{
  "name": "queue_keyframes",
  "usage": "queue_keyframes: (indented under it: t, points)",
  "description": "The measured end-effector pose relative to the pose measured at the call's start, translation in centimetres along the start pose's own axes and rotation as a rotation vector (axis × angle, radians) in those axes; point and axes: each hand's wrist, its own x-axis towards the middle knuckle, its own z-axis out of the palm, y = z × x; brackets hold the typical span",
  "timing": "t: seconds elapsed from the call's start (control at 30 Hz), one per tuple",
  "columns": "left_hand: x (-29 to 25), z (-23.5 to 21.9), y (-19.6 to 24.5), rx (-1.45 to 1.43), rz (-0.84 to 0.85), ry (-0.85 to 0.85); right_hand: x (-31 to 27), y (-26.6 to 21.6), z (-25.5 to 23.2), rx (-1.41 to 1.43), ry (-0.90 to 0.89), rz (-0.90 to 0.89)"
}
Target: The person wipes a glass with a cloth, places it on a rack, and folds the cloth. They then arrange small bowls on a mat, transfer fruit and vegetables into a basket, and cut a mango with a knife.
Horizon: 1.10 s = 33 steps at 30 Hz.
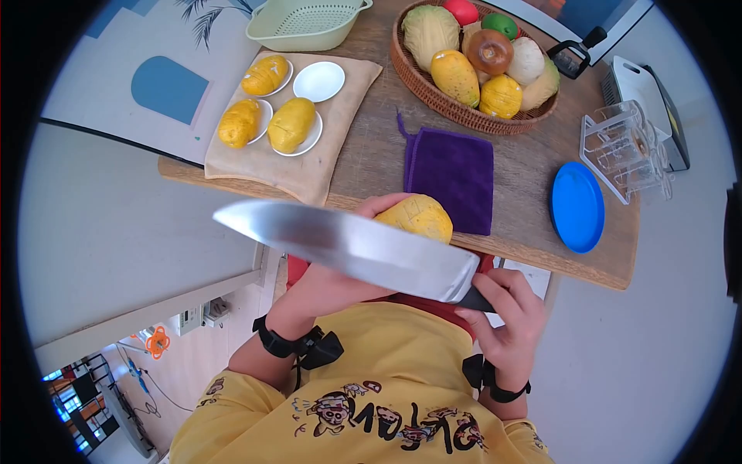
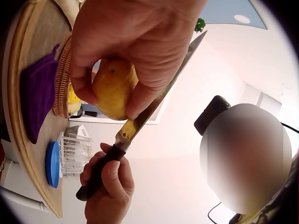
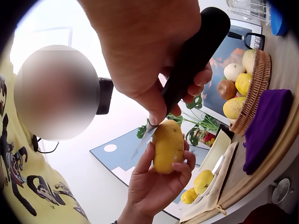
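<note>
My left hand (image 1: 340, 284) holds a yellow potato (image 1: 417, 215) near the table's front edge, its fingers and thumb round the sides. Thin crossing lines mark the potato's skin in the head view. My right hand (image 1: 512, 319) grips the black handle (image 3: 198, 56) of a large kitchen knife (image 1: 340, 240). In the head view the broad blade points left and covers part of the left hand and the potato's lower edge. From the right wrist, the base of the blade is right at the potato's upper end. The left wrist view shows the blade running close behind the left thumb.
A purple cloth pouch (image 1: 452, 178) lies just beyond the potato. Left on a beige cloth (image 1: 340, 131), several white dishes hold yellow pieces. Behind stand a green colander (image 1: 309, 31) and a wicker basket (image 1: 433, 100) of produce. A blue plate (image 1: 577, 207) and a glass rack (image 1: 607, 166) are right.
</note>
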Motion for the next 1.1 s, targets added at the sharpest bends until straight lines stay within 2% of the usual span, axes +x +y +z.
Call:
queue_keyframes:
  t: [0.1,0.13,0.2,0.27,0.37,0.43,0.47,0.57,0.63,0.73,0.87,0.93,1.07,1.1]
  points:
    - [-0.2,0.0,0.2,0.051,-0.044,0.017,0.0,0.1,0.3,-0.017,-0.011,-0.011]
    - [-0.3,0.1,0.4,0.052,-0.044,0.018,0.1,0.4,0.4,-0.021,0.047,0.014]
    - [-0.3,0.5,0.5,-0.088,-0.125,0.059,0.0,0.8,0.6,-0.025,0.104,0.038]
    - [-0.5,0.2,-0.1,-0.050,-0.079,0.052,0.0,1.0,0.5,-0.031,0.134,0.075]
    - [-0.5,0.2,-0.3,-0.047,-0.143,0.052,0.1,0.3,0.1,-0.033,0.061,0.027]
    - [0.3,0.0,-0.3,0.063,0.103,0.030,0.1,-0.2,0.2,-0.016,-0.008,-0.021]
    - [0.3,0.1,-0.2,0.063,0.102,0.030,0.0,-0.1,0.3,-0.015,-0.008,-0.021]
    - [-0.2,0.1,0.0,-0.005,0.092,0.048,0.0,0.2,0.6,-0.027,0.060,0.005]
    - [-0.7,0.2,0.1,-0.174,-0.139,0.041,0.1,0.7,0.7,-0.026,0.094,0.038]
    - [-0.4,0.5,0.7,-0.217,-0.191,0.069,0.1,0.8,0.5,-0.022,0.129,0.082]
    - [0.3,0.5,0.5,-0.054,-0.091,0.045,0.1,-0.1,0.2,-0.028,0.029,0.014]
    - [0.4,0.3,0.0,0.068,0.026,0.041,0.1,-0.2,0.3,-0.026,-0.021,0.000]
    - [-0.1,0.2,0.1,-0.049,0.011,0.006,0.2,0.5,0.8,-0.037,0.065,0.011]
    - [-0.6,0.4,0.2,-0.197,-0.101,0.029,0.2,0.7,0.8,-0.046,0.121,0.030]
